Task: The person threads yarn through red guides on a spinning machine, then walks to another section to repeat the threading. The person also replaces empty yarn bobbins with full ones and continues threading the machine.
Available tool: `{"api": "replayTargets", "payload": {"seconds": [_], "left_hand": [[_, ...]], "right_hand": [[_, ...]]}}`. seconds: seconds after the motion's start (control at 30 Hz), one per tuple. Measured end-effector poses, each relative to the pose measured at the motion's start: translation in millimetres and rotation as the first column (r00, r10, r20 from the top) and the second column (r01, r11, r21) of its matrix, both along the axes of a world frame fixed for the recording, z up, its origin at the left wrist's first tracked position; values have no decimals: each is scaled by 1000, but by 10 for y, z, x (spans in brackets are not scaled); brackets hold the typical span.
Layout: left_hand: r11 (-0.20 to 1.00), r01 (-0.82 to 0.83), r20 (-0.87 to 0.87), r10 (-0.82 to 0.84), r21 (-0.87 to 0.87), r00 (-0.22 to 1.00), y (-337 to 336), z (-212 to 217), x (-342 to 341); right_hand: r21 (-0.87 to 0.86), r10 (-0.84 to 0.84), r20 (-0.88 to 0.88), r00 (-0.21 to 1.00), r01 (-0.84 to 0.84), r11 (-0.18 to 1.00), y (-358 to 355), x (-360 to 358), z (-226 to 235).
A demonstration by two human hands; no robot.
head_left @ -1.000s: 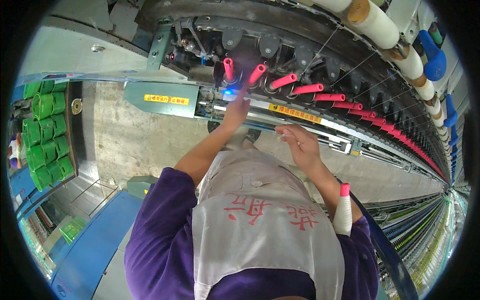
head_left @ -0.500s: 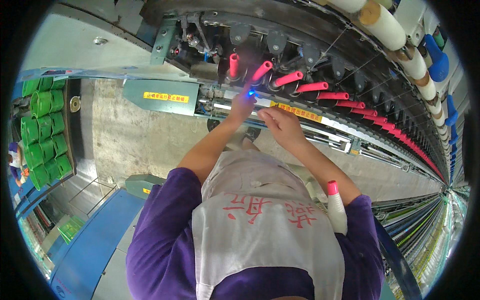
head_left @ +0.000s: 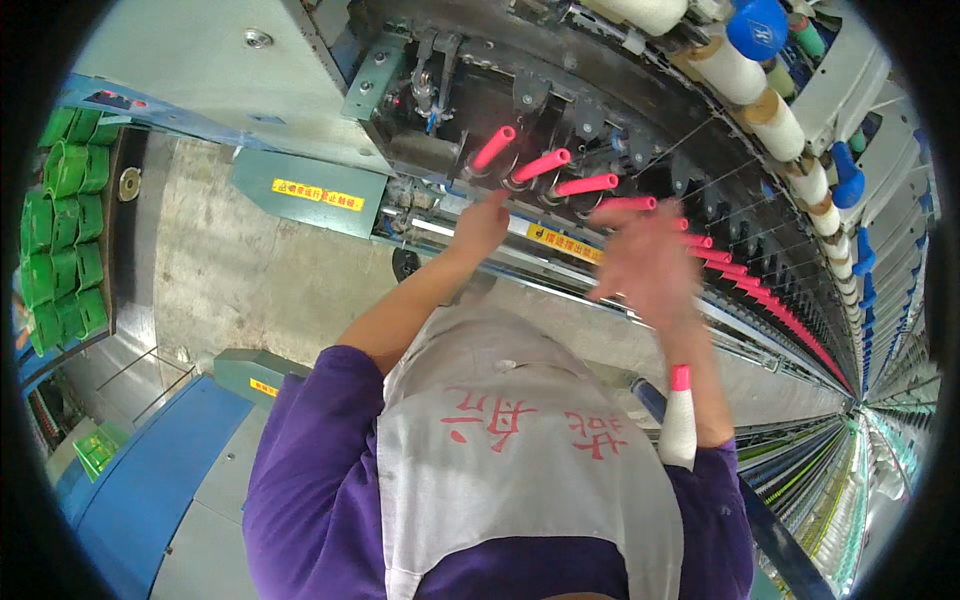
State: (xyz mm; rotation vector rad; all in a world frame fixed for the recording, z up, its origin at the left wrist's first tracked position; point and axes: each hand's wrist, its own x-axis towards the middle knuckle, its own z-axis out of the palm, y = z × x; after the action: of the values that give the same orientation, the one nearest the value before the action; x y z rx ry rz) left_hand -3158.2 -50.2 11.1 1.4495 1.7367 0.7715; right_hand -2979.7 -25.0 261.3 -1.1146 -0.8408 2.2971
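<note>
A slanting row of pink bobbin tubes [head_left: 542,166] stands on the spindles of a spinning machine. My left hand [head_left: 482,228] is at the machine's front rail, just below the first tubes. Its fingers look drawn together, and whatever may be in them is too small to see. My right hand [head_left: 655,262] is raised farther right, over the row, and hides part of some tubes. Motion blurs it, but its fingers look spread and nothing shows in them. A white yarn bobbin with a pink top [head_left: 678,420] stands against my apron [head_left: 520,470], beside my right arm.
White yarn rolls [head_left: 775,122] and blue knobs [head_left: 847,180] line the machine's upper right. A green guard with a yellow label [head_left: 310,195] juts out on the left. Green bins [head_left: 65,220] are stacked at far left, above a blue panel [head_left: 165,470]. Concrete floor [head_left: 220,260] shows beyond.
My right hand has moved right, away from my left, and its fingers have spread. The left stays near the first tubes; the blue light on it is gone. The whole view has shifted slightly.
</note>
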Motion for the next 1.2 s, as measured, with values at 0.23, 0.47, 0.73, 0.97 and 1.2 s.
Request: {"api": "replayTargets", "payload": {"seconds": [0.23,0.47,0.73,0.97,1.2], "left_hand": [[991,132,375,-112,-28,920,-277,401,-122],[907,394,782,-351,147,515,-419,2010,-155],[658,556,770,-636,508,50,-594,3052,-728],[781,493,816,-536,383,216,-609,2750,-648],[740,402,618,-672,539,408,-585,2528,-620]], "right_hand": [[845,-333,512,792,-395,360,324,-214,153],[469,-173,882,438,-847,250,294,-791,-49],[932,-33,-100,994,106,348,-303,-919,1617],[706,-836,528,153,-626,331,904,-167,1925],[339,-768,537,349,-923,-182,1353,-671,1560]]}}
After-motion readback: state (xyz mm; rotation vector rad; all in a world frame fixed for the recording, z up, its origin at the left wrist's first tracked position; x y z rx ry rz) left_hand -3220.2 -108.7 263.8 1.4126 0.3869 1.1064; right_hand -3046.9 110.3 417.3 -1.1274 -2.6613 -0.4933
